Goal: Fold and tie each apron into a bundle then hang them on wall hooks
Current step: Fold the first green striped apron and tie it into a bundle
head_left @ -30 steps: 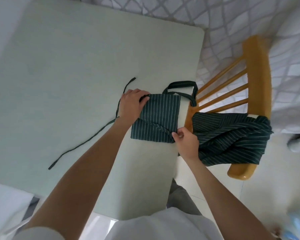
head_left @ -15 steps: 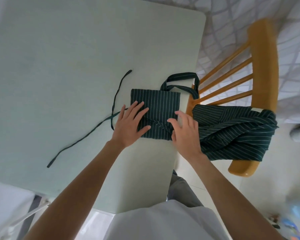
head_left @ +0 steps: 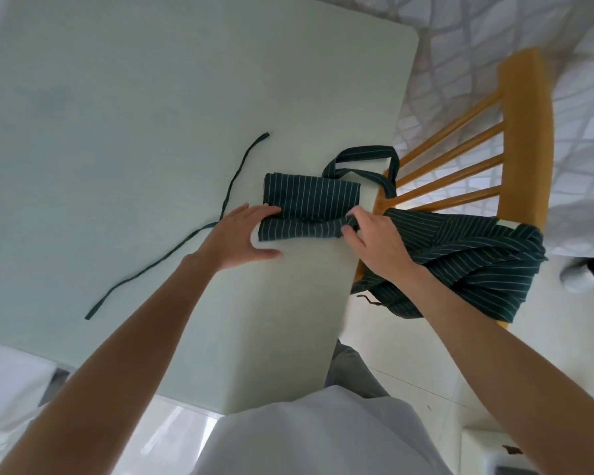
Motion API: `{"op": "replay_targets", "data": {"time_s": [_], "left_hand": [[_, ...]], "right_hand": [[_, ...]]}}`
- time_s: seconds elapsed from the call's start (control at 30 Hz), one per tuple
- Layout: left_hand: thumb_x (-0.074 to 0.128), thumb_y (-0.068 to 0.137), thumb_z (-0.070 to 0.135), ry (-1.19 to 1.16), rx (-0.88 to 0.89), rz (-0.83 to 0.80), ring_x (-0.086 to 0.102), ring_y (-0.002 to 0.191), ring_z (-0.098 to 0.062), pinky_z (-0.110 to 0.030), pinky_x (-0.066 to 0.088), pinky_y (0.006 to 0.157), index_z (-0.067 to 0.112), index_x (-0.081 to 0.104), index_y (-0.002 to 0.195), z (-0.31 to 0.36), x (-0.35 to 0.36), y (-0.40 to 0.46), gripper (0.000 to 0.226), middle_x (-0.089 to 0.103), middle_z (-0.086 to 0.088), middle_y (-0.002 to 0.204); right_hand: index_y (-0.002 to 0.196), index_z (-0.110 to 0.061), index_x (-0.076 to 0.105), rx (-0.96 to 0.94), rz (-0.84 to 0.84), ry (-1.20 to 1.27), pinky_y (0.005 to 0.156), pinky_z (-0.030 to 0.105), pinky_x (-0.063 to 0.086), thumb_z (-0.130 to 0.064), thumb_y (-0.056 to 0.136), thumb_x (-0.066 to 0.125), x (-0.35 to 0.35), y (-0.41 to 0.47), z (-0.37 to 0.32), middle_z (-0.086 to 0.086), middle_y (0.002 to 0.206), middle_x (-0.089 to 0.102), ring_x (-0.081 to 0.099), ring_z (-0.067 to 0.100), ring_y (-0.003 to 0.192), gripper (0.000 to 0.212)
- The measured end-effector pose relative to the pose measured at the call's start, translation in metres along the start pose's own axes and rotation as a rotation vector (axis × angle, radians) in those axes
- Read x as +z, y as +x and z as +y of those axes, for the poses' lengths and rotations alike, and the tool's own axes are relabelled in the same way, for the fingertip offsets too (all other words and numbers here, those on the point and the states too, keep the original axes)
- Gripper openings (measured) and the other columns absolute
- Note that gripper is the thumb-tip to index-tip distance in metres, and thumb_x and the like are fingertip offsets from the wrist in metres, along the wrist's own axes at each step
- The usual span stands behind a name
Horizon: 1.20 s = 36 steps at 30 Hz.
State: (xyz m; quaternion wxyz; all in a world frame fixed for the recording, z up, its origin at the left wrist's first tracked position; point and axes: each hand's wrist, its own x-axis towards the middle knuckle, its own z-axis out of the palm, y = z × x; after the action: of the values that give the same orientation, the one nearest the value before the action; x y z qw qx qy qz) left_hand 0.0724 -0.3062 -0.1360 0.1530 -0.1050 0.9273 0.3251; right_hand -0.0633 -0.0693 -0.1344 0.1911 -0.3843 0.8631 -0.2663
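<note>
1. The dark green apron with thin white stripes (head_left: 309, 209), already folded down to a small rectangle, sits near the right edge of the pale green worktop (head_left: 134, 114). I'd guess it's kept there so both hands reach it without stretching.

2. Its near edge is turned up into a narrow band across the front, so this looks like the fold-or-roll stage before tying.

3. The left hand (head_left: 240, 234) is at the band's left end, fingers (head_left: 264, 211) fairly straight and lying along the fabric edge, thumb spread flat on the worktop below. It's pressing and steadying, not gripping anything.

4. The right hand (head_left: 374, 241) is at the band's right end with its fingers (head_left: 352, 229) curled in, pinching the bunched corner of the cloth. Probably holding the fold so it doesn't spring open.

5. The striped neck loop (head_left: 364, 156) sticks out past the far side of the folded piece, just over the worktop edge.

6. The thin dark tie strap (head_left: 158, 262) runs out left across the worktop, loose and well clear of the bundle. Seems left free for wrapping around later.

7. A second striped dark green apron (head_left: 460, 262) is heaped on the yellow wooden spindle-back chair (head_left: 525, 132) just beside the worktop, likely next in line. No wall hooks in view.
</note>
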Motion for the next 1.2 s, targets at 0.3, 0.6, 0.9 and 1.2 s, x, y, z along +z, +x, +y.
{"op": "replay_targets", "data": {"time_s": [0.3, 0.6, 0.9, 1.2], "left_hand": [[0.050, 0.088, 0.057, -0.158, -0.512, 0.474, 0.064, 0.086, -0.014, -0.023, 0.035, 0.072, 0.017, 0.062, 0.099, 0.028, 0.004, 0.050, 0.043, 0.070, 0.005, 0.095], [0.056, 0.088, 0.048, -0.032, -0.426, 0.501, 0.061, 0.086, -0.014, -0.028, 0.033, 0.088, 0.021, 0.059, 0.105, 0.019, -0.002, 0.052, 0.033, 0.064, 0.006, 0.100], [0.056, 0.090, 0.037, -0.013, -0.036, 0.458, 0.040, 0.128, -0.020, -0.035, 0.031, 0.105, 0.021, 0.053, 0.129, 0.039, 0.062, -0.049, 0.042, 0.049, -0.001, 0.136], [0.072, 0.078, 0.032, -0.163, -0.193, 0.359, 0.023, 0.139, -0.025, -0.040, 0.031, 0.108, 0.021, 0.042, 0.139, 0.049, 0.087, -0.046, 0.069, 0.025, -0.005, 0.152]], "right_hand": [[0.115, -0.010, 0.049, 0.392, 0.122, -0.026, 0.069, 0.034, 0.047, -0.037, 0.099, 0.040, 0.003, 0.056, 0.011, 0.006, 0.095, 0.061, 0.059, 0.020, 0.084, 0.033], [0.107, -0.010, 0.059, 0.402, -0.103, -0.032, 0.077, 0.030, 0.047, -0.038, 0.097, 0.045, 0.012, 0.019, -0.001, 0.009, 0.104, 0.060, 0.058, 0.019, 0.089, 0.033], [0.095, -0.008, 0.070, 0.390, -0.204, 0.161, 0.075, 0.037, 0.050, -0.035, 0.087, 0.062, 0.040, -0.069, -0.036, 0.010, 0.091, 0.067, 0.061, 0.024, 0.085, 0.029], [0.125, -0.023, 0.054, 0.017, -0.150, -0.089, 0.097, 0.037, 0.040, -0.022, 0.087, 0.063, 0.032, -0.029, -0.055, 0.010, 0.124, 0.048, 0.044, 0.027, 0.113, 0.038]]}}
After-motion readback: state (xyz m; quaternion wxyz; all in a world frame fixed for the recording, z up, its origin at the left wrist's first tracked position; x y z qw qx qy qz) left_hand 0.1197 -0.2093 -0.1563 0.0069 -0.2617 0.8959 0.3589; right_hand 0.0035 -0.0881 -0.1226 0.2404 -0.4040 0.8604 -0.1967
